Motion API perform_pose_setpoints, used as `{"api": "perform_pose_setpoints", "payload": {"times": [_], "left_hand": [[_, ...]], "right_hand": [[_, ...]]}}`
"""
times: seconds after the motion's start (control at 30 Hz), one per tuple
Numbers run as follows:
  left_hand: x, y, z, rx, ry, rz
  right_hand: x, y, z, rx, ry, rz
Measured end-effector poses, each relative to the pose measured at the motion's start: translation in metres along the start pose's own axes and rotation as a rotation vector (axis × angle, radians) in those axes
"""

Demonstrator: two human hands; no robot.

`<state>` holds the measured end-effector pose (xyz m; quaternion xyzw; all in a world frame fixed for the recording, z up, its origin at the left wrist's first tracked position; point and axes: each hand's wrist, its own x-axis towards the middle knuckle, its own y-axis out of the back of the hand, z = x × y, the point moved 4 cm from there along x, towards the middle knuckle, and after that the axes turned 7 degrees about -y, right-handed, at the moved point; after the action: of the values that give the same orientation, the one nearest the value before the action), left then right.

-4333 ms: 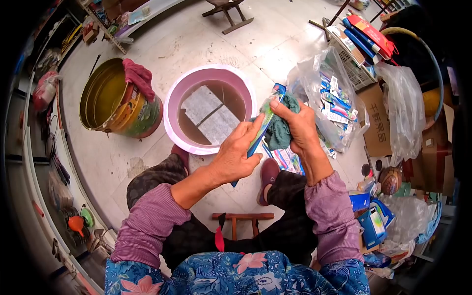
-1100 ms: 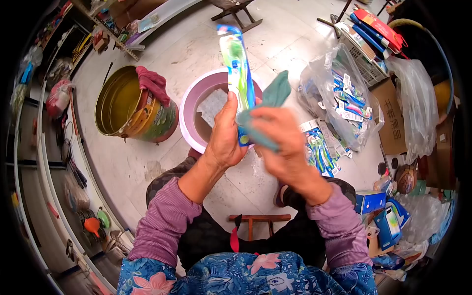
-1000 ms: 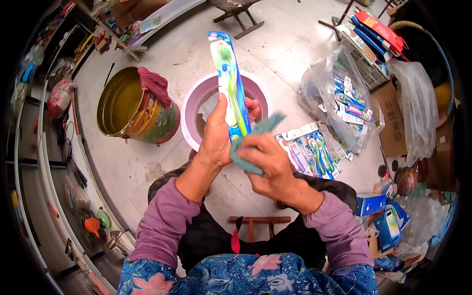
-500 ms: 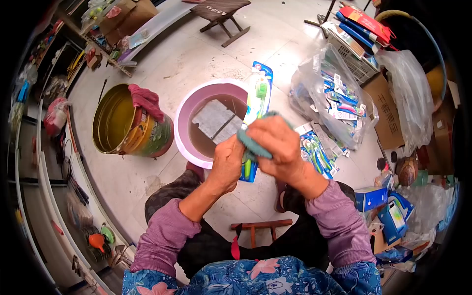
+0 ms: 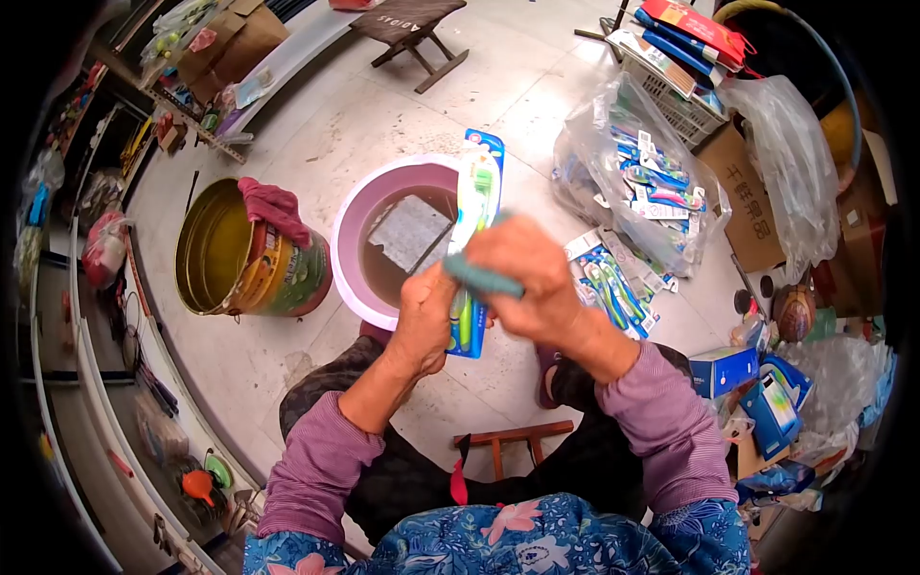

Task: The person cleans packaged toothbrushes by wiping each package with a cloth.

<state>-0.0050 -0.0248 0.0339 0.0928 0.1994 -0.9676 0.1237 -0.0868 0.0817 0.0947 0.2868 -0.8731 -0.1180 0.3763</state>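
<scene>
My left hand (image 5: 424, 321) grips the edge of a blue, white and green toothbrush pack (image 5: 479, 187), which stands nearly upright in front of me. A folded green cloth (image 5: 484, 278) is pinched in my right hand (image 5: 527, 278), slightly blurred, and lies against the middle of the pack. The cloth and fingers cover part of the pack. Behind it, a pink basin (image 5: 347, 251) holds murky water with a grey slab (image 5: 410, 233) in it. More toothbrush packs (image 5: 613, 287) lie on the floor to the right.
A clear bag of toothbrush packs (image 5: 661, 182) sits at the right, near a cardboard box (image 5: 743, 201). At the left is a metal bucket (image 5: 278, 278) with a red cloth (image 5: 273, 208) over its rim. A folding stool (image 5: 407, 29) stands at the back; blue boxes (image 5: 724, 372) lie lower right.
Since about four seconds ago the pack has gone from slanted to nearly upright. Over the last second it has dropped lower, and the cloth is now across its middle. My hands still hold both.
</scene>
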Motion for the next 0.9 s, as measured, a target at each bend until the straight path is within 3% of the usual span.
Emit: {"api": "perform_pose_setpoints", "payload": {"times": [0.1, 0.17, 0.27, 0.33, 0.4, 0.43, 0.47, 0.53, 0.6, 0.67, 0.73, 0.9], "left_hand": [[0.004, 0.003, -0.005, 0.068, -0.202, 0.033], [-0.005, -0.005, -0.005, 0.082, -0.12, -0.009], [-0.016, -0.017, -0.003, 0.112, -0.025, -0.086], [-0.022, -0.02, -0.004, 0.17, 0.003, -0.158], [-0.021, -0.02, -0.003, 0.19, -0.005, -0.171], [-0.018, -0.017, -0.001, 0.207, -0.056, -0.14], [-0.015, -0.013, 0.0, 0.224, -0.105, -0.11], [-0.01, -0.006, -0.002, 0.193, -0.1, -0.078], [-0.002, 0.0, -0.003, 0.15, -0.138, 0.096], [-0.001, -0.003, 0.002, 0.182, -0.084, 0.092], [0.001, -0.002, -0.002, 0.214, -0.097, 0.024], [0.012, 0.01, -0.023, 0.211, 0.017, -0.055]], "right_hand": [[-0.007, 0.001, -0.01, 0.106, -0.047, -0.043], [-0.002, 0.013, 0.001, -0.048, 0.004, -0.017], [0.019, 0.042, 0.015, -0.397, 0.126, 0.243], [0.028, 0.065, 0.038, -0.577, 0.068, 0.424], [0.031, 0.088, 0.063, -0.487, -0.167, 0.59], [0.028, 0.094, 0.07, -0.477, -0.368, 0.55], [0.024, 0.096, 0.067, -0.478, -0.367, 0.552], [0.005, 0.075, 0.075, 0.232, -1.112, 0.189], [-0.003, 0.047, 0.058, 0.29, -0.968, -0.009], [-0.014, 0.014, 0.046, 0.626, -0.986, -0.125], [-0.023, 0.002, 0.041, 0.885, -1.154, -0.157], [-0.03, 0.027, 0.081, 0.928, -1.261, -0.053]]}}
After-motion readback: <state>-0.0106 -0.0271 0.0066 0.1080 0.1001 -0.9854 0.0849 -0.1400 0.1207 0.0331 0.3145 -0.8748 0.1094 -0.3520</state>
